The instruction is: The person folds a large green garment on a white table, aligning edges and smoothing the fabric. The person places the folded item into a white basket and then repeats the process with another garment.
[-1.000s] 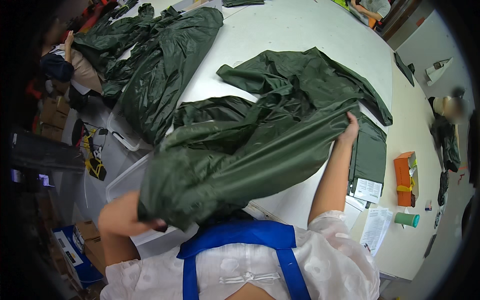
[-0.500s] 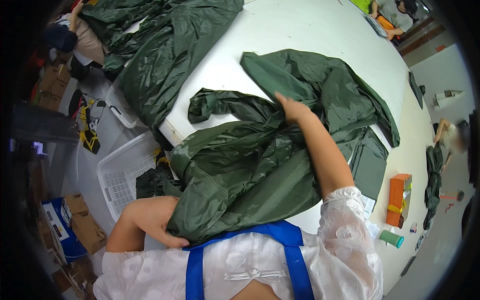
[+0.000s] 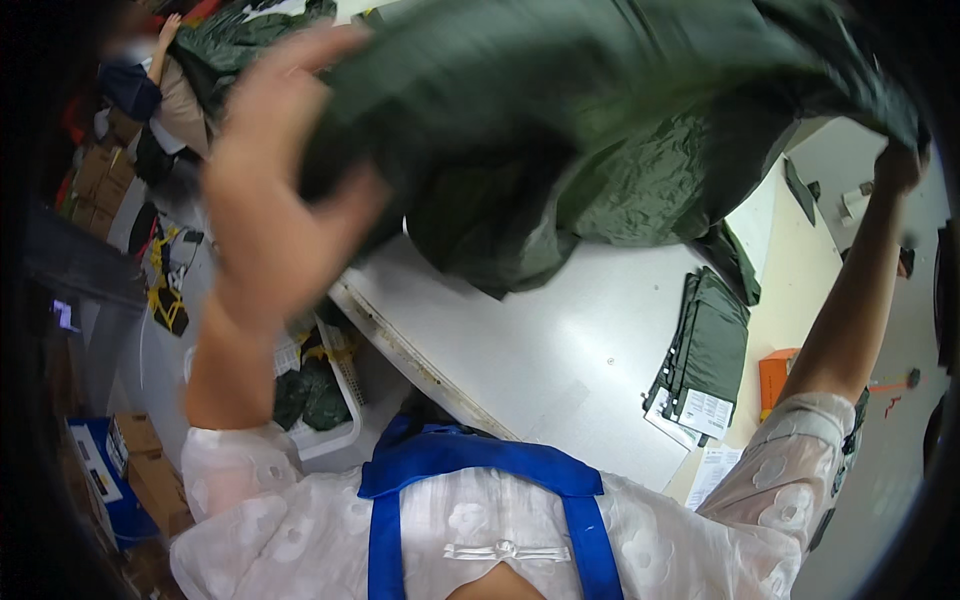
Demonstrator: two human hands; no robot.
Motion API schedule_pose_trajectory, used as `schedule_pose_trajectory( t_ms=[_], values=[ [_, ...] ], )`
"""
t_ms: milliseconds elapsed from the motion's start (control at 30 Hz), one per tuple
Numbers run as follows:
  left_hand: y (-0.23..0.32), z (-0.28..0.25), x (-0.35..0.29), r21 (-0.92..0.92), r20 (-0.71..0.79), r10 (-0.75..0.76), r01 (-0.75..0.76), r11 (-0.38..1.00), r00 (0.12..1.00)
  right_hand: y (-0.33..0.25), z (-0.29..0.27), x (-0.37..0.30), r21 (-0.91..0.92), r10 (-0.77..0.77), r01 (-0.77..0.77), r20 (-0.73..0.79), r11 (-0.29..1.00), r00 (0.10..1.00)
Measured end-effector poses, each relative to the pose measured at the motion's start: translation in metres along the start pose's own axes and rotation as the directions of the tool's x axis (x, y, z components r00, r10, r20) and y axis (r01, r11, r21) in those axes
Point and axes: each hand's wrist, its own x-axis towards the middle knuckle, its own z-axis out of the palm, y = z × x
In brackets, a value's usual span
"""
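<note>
Green fabric (image 3: 640, 180) lifted higher, white tabletop (image 3: 560, 340) below, cardboard boxes (image 3: 158, 487) at left

The dark green garment (image 3: 640, 190) at the top of the frame looked like thin, glossy, crinkled cloth, and the white table (image 3: 570, 340) at centre had a smooth, faintly shiny surface. The folded stack (image 3: 715, 340) at right was smoother cloth bearing a matt paper label (image 3: 706, 411). Lower down, the blue apron (image 3: 480, 474) looked matt, the blouse (image 3: 660, 535) sheer, the basket (image 3: 332, 438) plastic, the boxes (image 3: 157, 480) cardboard.
</note>
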Motion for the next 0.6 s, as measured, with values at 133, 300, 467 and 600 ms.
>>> schedule_pose_trajectory(
  t_ms=[133,300,467,600],
  values=[
    [0.079,0.041,-0.089,-0.356,0.543,0.287,-0.093,0.930,0.789,0.009,-0.213,-0.109,-0.232,0.376,-0.357,0.043,0.905,0.926],
    [0.111,0.113,-0.246,-0.339,0.875,0.474,0.569,0.749,-0.102,-0.029,-0.217,-0.359,-0.996,0.896,0.043,0.094,0.083,0.434],
    [0.115,0.110,-0.247,-0.252,0.884,0.454,0.930,0.266,0.109,-0.097,-0.106,-0.462,-0.989,0.913,-0.050,0.106,0.137,0.395],
    [0.059,0.130,-0.218,-0.488,0.828,-0.064,0.771,0.408,0.558,-0.188,0.071,-0.522,-0.696,0.808,-0.449,0.340,0.560,0.480]
  ],
)
